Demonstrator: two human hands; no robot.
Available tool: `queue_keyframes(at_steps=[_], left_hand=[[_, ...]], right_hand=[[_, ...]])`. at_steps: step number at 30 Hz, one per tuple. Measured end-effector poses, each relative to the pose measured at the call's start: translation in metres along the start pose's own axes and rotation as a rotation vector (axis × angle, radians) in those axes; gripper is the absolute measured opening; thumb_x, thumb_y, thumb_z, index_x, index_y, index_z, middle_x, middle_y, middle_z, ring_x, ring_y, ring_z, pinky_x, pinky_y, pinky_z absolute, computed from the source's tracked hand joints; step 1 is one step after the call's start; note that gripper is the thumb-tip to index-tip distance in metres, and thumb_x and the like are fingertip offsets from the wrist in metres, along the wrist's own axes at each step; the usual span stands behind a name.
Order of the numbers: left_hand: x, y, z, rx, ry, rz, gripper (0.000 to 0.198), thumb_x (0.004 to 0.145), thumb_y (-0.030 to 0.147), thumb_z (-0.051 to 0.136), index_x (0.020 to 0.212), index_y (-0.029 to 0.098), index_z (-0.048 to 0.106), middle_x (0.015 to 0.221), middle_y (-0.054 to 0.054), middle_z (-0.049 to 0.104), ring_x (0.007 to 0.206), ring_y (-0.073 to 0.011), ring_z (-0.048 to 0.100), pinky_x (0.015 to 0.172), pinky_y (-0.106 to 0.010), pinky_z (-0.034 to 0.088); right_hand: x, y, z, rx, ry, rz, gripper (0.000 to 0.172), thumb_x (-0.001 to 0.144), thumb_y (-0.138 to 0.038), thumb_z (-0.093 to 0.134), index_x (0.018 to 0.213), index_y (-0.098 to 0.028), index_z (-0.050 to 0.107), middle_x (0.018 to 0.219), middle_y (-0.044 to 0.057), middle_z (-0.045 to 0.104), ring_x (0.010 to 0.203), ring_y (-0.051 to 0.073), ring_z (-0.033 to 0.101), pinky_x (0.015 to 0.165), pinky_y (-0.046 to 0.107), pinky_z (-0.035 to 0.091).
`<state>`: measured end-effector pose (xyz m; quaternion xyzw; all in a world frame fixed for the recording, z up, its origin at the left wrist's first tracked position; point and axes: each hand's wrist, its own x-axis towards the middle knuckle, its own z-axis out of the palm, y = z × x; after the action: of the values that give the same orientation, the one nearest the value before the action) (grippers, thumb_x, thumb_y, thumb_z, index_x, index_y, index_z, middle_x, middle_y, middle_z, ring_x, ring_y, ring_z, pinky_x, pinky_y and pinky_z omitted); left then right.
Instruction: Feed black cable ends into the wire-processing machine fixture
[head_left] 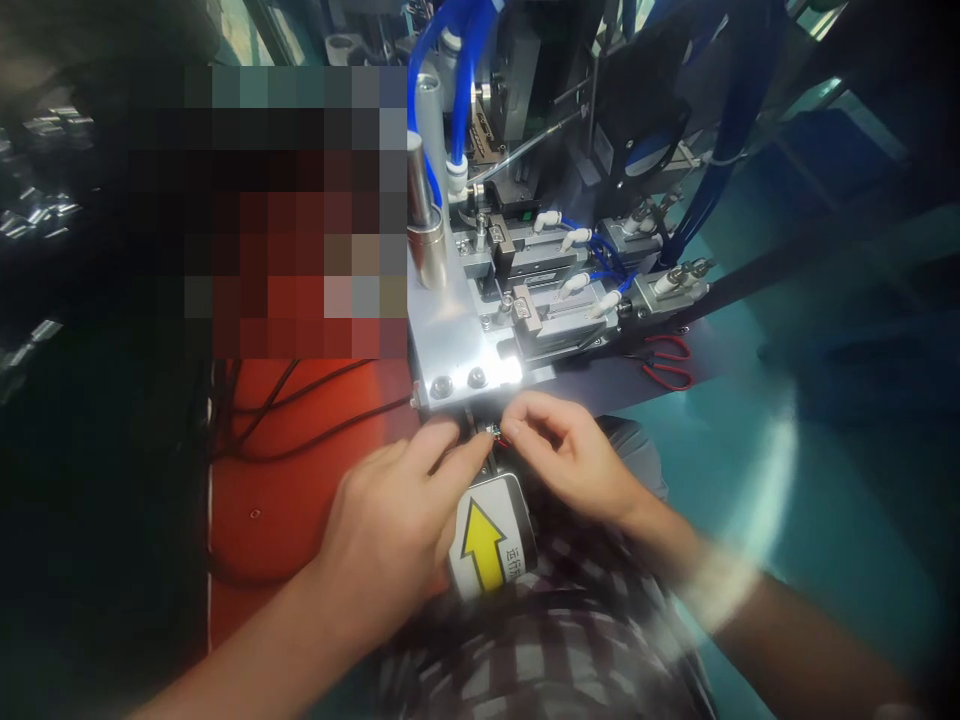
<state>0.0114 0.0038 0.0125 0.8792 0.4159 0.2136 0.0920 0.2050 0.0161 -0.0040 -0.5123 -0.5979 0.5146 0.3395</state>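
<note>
My left hand [397, 520] and my right hand [570, 450] meet just below the front edge of a metal machine plate [450, 340]. Both hands pinch around a tiny part with a bit of red wire [495, 433] between their fingertips. What exactly each finger grips is too small to make out. Under my left hand sits a dark round body with a white label bearing a yellow arrow [487, 545]. My lap in checked cloth [540, 650] lies below.
On the plate stand a steel cylinder [424, 215], clamps and small pneumatic fittings with blue hoses [450, 90]. Red-handled scissors [667, 362] lie at the right. An orange surface with black cables [300, 440] is at the left. A blurred-out area covers the upper left.
</note>
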Motion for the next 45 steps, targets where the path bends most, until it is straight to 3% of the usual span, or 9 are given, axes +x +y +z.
queue_keyframes(at_steps=[14, 18, 21, 27, 32, 34, 40, 45], left_hand=[[-0.004, -0.001, -0.002, 0.157, -0.103, 0.013, 0.039, 0.086, 0.01, 0.041, 0.119, 0.017, 0.061, 0.094, -0.01, 0.06, 0.065, -0.0213, 0.061, 0.049, -0.031, 0.046], [-0.007, -0.003, 0.0, 0.104, -0.101, -0.008, 0.043, 0.084, 0.012, 0.042, 0.124, 0.019, 0.056, 0.102, -0.01, 0.058, 0.074, -0.0228, 0.062, 0.054, -0.032, 0.048], [-0.008, -0.004, 0.001, 0.077, -0.104, -0.019, 0.043, 0.083, 0.012, 0.042, 0.123, 0.019, 0.056, 0.104, -0.009, 0.058, 0.075, -0.0226, 0.063, 0.057, -0.032, 0.05], [-0.007, -0.002, -0.001, 0.16, -0.145, 0.002, 0.043, 0.085, 0.01, 0.042, 0.125, 0.018, 0.055, 0.102, -0.011, 0.06, 0.071, -0.0239, 0.063, 0.051, -0.033, 0.049], [-0.004, -0.004, 0.0, 0.004, -0.067, -0.011, 0.033, 0.087, 0.01, 0.045, 0.117, 0.016, 0.059, 0.099, -0.009, 0.064, 0.074, -0.0214, 0.066, 0.058, -0.031, 0.052], [-0.004, -0.005, 0.0, -0.022, -0.037, -0.002, 0.032, 0.087, 0.01, 0.045, 0.116, 0.015, 0.058, 0.1, -0.009, 0.065, 0.074, -0.0211, 0.066, 0.059, -0.031, 0.052], [-0.006, -0.002, -0.003, 0.165, -0.103, 0.022, 0.038, 0.085, 0.006, 0.043, 0.119, 0.016, 0.057, 0.099, -0.009, 0.063, 0.07, -0.0236, 0.065, 0.05, -0.033, 0.049], [-0.005, -0.002, -0.003, 0.155, -0.145, -0.006, 0.039, 0.085, 0.006, 0.043, 0.119, 0.017, 0.058, 0.1, -0.009, 0.063, 0.075, -0.0242, 0.066, 0.052, -0.033, 0.05]], right_hand=[[0.0, -0.003, -0.004, -0.125, -0.01, -0.052, 0.017, 0.089, -0.016, 0.05, 0.073, -0.018, 0.05, 0.066, -0.004, 0.046, 0.06, 0.011, 0.042, 0.056, 0.025, 0.032], [0.0, -0.003, -0.003, -0.206, 0.0, -0.095, 0.017, 0.088, -0.015, 0.051, 0.072, -0.018, 0.05, 0.065, -0.004, 0.046, 0.061, 0.011, 0.043, 0.056, 0.025, 0.032], [-0.001, -0.001, 0.0, -0.136, 0.003, -0.042, 0.017, 0.09, -0.018, 0.049, 0.072, -0.019, 0.05, 0.065, -0.003, 0.045, 0.06, 0.012, 0.042, 0.055, 0.025, 0.033], [-0.005, -0.005, 0.006, -0.246, 0.101, -0.085, 0.019, 0.089, -0.019, 0.05, 0.07, -0.018, 0.05, 0.064, -0.003, 0.045, 0.058, 0.012, 0.041, 0.056, 0.026, 0.032], [-0.004, -0.005, 0.007, -0.037, 0.064, 0.098, 0.02, 0.089, -0.022, 0.049, 0.07, -0.019, 0.049, 0.065, -0.003, 0.043, 0.059, 0.012, 0.04, 0.055, 0.025, 0.033], [-0.003, -0.003, 0.006, -0.002, 0.054, 0.101, 0.019, 0.089, -0.022, 0.05, 0.07, -0.019, 0.049, 0.066, -0.003, 0.044, 0.06, 0.012, 0.04, 0.056, 0.025, 0.034], [-0.002, -0.003, 0.008, -0.163, 0.092, -0.031, 0.018, 0.087, -0.018, 0.049, 0.068, -0.019, 0.048, 0.062, -0.004, 0.042, 0.057, 0.011, 0.039, 0.055, 0.026, 0.031], [-0.001, -0.009, 0.01, -0.08, 0.115, 0.082, 0.018, 0.081, -0.018, 0.051, 0.064, -0.02, 0.045, 0.059, -0.006, 0.038, 0.056, 0.01, 0.036, 0.053, 0.024, 0.03]])
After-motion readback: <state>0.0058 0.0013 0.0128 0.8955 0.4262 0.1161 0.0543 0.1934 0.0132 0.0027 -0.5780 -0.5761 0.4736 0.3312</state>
